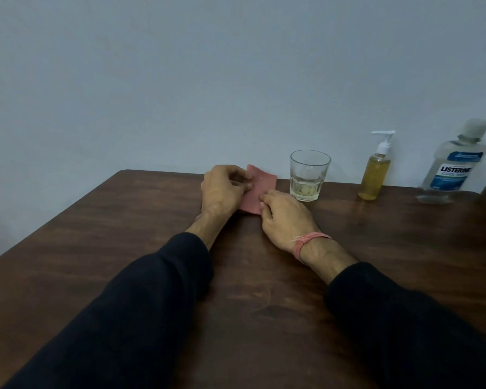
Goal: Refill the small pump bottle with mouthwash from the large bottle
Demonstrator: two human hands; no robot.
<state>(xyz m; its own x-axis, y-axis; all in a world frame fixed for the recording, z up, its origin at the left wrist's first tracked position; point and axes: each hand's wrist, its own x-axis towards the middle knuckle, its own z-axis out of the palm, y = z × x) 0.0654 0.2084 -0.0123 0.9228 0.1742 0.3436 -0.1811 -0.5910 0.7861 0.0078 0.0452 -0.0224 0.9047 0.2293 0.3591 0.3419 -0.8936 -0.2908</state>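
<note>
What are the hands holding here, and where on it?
Both hands hold the pink cloth: left hand pinches its left edge, right hand its near right corner.

two bottles (374,175), one glass (309,175), one cloth (257,188)

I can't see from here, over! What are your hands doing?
Both hands, left and right, pinching pink cloth. Pump bottle and large bottle capped, untouched. Glass stands between.

On the table (152,276), the cloth (260,186) lies left of the glass (309,175), then pump bottle (375,175), then large bottle (455,167).
</note>
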